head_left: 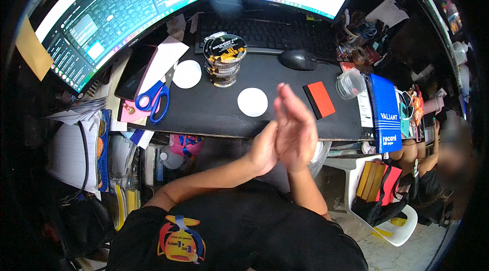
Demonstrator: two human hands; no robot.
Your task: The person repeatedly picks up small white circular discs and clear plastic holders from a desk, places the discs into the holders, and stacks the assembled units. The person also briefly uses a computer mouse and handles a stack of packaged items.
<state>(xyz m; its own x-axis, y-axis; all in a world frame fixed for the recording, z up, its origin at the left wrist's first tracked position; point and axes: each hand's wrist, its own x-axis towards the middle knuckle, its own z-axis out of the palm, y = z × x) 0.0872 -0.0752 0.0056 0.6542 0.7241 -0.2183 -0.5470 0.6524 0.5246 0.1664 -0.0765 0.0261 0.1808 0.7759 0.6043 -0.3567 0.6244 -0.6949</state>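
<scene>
Above the desk's front edge my two hands meet. My right hand [296, 133] is open, its fingers stretched out toward the desk's far side and its palm turned to the left. Against the lower part of that palm rests my left hand [264, 149]; most of its fingers are hidden, so its grip does not show. No object is visible between them. Nearest to the hands lies a white round disc [252, 102], flat on the black desk mat [214, 113]. To their right is a red and black rectangular block [319, 100].
A stack of round medals [225, 59] stands near a second white disc [187, 74]. Blue-handled scissors [159, 102] and a phone [136, 73] lie left. A mouse [298, 60], clear round cases [350, 84] and a blue record book [385, 113] are right. Another person sits beyond a white chair [402, 230].
</scene>
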